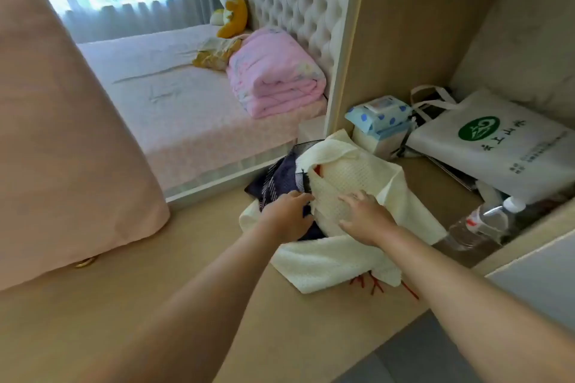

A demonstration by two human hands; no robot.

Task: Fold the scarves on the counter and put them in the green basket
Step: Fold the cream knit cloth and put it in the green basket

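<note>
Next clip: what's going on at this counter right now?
A person has both hands on a loose heap of scarves on the wooden counter. The right hand lies spread on the cream knitted scarf; the left hand rests on the dark navy scarf beside it. Red fringe pokes out from under the heap. Nothing looks folded yet, and no green basket is in view.

Pale wooden counter (311,320) under cream scarf heap (336,258), wipes packs (378,127), white tote bag (497,149), water bottles (479,224).
</note>
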